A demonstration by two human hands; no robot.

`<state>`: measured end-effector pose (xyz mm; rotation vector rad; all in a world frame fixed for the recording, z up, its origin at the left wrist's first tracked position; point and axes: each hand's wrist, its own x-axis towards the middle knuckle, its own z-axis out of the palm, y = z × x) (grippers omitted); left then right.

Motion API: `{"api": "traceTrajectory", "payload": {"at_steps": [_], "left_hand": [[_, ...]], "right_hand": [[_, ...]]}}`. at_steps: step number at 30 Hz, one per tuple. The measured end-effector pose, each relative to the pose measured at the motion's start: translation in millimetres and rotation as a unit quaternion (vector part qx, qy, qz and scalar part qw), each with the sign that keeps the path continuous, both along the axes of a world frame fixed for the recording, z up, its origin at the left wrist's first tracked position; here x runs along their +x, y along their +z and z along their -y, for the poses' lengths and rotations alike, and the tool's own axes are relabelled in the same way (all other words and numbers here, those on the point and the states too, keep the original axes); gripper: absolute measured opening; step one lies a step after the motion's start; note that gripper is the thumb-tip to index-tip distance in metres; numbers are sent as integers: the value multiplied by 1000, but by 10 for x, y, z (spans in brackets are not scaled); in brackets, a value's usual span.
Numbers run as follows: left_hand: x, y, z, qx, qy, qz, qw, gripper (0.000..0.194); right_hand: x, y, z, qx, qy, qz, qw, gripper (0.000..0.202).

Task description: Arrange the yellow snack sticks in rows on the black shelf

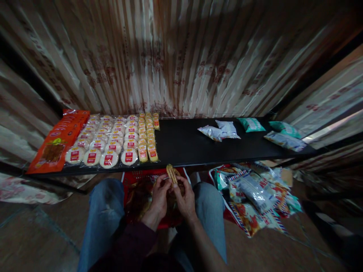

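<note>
Between my knees, above a red basket (177, 174), my left hand (161, 196) and my right hand (184, 196) close together on small yellow wrapped snacks (171, 172). The snacks stand up between the fingertips, near the front edge of a black shelf (181, 145). On the shelf's left part lie rows of round white wrapped crackers (110, 158), and beside them two columns of yellow wrapped snacks (152, 151), the right one with a further pack at the back. Basket contents are dark and hard to make out.
Orange packets (58, 139) lie at the shelf's left end. Blue-white bags (211, 133) and green bags (251, 124) lie on its right part. A second basket (231, 213), heaped with snack bags (255, 189), stands right of my knee. Curtains hang behind, between dark posts.
</note>
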<state>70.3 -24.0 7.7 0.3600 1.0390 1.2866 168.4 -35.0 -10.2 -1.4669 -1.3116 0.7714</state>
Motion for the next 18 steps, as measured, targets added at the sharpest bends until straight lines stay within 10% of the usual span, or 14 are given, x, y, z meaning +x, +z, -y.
{"api": "traceTrajectory", "payload": {"at_steps": [18], "left_hand": [[14,-59,-13,76,-34,-121,989,25]], "right_hand": [[5,-66,-5,-17,-42,-98,994,38]]}}
